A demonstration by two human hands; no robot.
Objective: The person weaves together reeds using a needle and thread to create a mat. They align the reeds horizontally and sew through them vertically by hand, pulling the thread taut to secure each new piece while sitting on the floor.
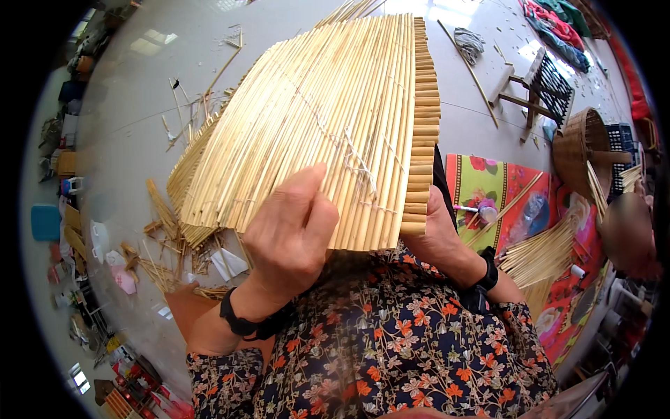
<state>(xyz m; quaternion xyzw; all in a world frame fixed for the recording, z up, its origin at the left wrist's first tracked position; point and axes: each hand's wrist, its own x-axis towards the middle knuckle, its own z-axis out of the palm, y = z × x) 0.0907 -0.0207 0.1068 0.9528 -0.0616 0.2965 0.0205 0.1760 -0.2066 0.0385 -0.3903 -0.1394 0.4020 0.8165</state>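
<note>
A stiff mat of pale straw-coloured reed stalks (307,112), laid side by side and tied with string, fills the middle over my lap. Its right part shows cut stalk ends, stacked in a row along the edge. A loose white string (360,167) lies across its face. My left hand (294,227) is closed against the mat's near edge, fingers curled; what they hold, if anything, is hidden. Under the near right corner my right hand (443,227) grips the mat, its fingertips out of sight behind the stalks.
On the right, a floral cloth (457,171) bears a bundle of thin stalks (541,255) and a pen. Beyond stand a small folding stool (534,91) and a woven basket (579,146). Reed scraps (164,209) litter the floor at left. A long stick (469,73) lies far right.
</note>
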